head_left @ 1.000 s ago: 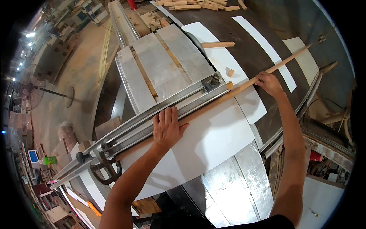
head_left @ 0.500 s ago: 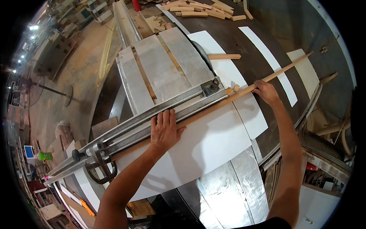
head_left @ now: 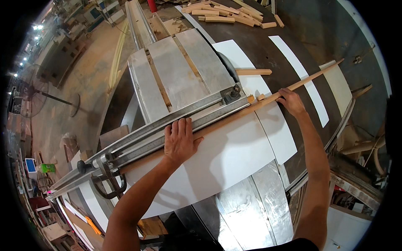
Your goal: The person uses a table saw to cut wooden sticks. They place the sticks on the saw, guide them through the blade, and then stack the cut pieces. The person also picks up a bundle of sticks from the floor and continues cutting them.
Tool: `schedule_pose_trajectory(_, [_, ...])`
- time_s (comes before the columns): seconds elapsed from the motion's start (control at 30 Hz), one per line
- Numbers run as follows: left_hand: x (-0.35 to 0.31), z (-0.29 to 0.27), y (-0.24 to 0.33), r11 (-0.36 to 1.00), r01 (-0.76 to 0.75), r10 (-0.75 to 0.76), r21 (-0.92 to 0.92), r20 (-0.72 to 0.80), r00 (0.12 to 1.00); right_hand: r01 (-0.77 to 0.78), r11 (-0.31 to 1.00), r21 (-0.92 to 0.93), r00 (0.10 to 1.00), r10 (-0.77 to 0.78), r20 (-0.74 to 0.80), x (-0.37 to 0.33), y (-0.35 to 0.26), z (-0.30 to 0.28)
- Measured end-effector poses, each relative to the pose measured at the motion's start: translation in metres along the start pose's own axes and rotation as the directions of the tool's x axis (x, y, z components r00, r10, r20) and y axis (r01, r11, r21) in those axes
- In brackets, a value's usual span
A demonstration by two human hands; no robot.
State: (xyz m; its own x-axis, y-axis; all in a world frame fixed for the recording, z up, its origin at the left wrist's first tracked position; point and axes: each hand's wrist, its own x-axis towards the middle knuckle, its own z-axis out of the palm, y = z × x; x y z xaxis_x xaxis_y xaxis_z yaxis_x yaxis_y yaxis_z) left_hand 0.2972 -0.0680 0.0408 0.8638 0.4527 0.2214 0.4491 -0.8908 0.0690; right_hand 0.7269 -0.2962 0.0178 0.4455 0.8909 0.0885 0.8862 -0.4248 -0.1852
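Pressing flat, fingers together, left hand (head_left: 180, 140) pins long wood strip (head_left: 251, 109) vs metal fence rail (head_left: 167, 125) on white panel (head_left: 226, 159). Right hand (head_left: 291, 101) farther out, fingers clamped on strip. Offcuts (head_left: 226, 10) at far end.

Under the palm and fingers of the left hand (head_left: 180, 140), a stretch of the long wooden strip (head_left: 268, 100) and metal fence rail (head_left: 167, 125) is hidden. Whether the right hand (head_left: 291, 102) grips or merely presses the strip beneath its fingers cannot be told; both elbows are cut off below
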Motion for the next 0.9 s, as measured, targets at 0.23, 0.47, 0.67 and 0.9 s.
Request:
schedule_pose_trajectory(0.23, [0.002,0.003,-0.003,1.000,-0.009,0.009,-0.021,-0.022,1.000,-0.005,1.000,0.009,1.000,0.005,-0.002,0.005,0.002,0.003])
schedule_pose_trajectory(0.47, [0.016,0.007,-0.007,0.999,0.011,-0.011,-0.030,0.001,1.000,0.048,0.999,0.006,0.999,-0.048,0.022,0.022,0.011,0.006])
schedule_pose_trajectory(0.67, [0.025,0.009,-0.010,0.998,0.045,-0.042,-0.045,0.065,0.997,0.063,0.998,0.029,0.998,-0.064,0.024,0.032,0.020,0.011])
schedule_pose_trajectory(0.9, [0.030,0.013,-0.015,0.997,0.045,-0.042,-0.058,0.051,0.998,0.081,0.994,0.070,0.997,-0.082,0.010,0.043,0.018,0.012])
